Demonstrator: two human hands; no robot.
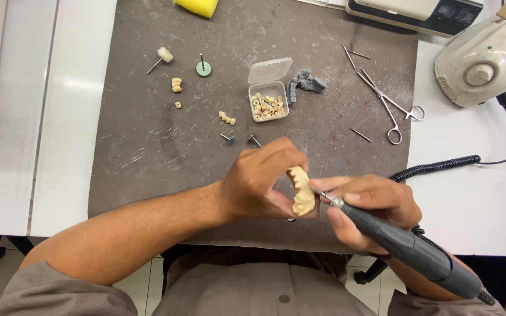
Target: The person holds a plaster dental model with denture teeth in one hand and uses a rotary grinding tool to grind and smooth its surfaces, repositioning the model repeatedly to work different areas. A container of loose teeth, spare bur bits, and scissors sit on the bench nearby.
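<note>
Our left hand [261, 184] grips a cream dental model [301, 192] above the grey mat [147, 146] on the tabletop [469, 193]. Our right hand [370, 205] clasps a dark rotary handpiece [408, 248], its tip touching the model.

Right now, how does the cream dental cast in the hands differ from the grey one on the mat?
The cream cast is pale yellowish; the grey cast is dark grey. The cream cast is held off the mat in the left hand, with the right hand's handpiece tip at it; the grey cast lies untouched beside the clear box. Both are arch-shaped tooth models.
</note>
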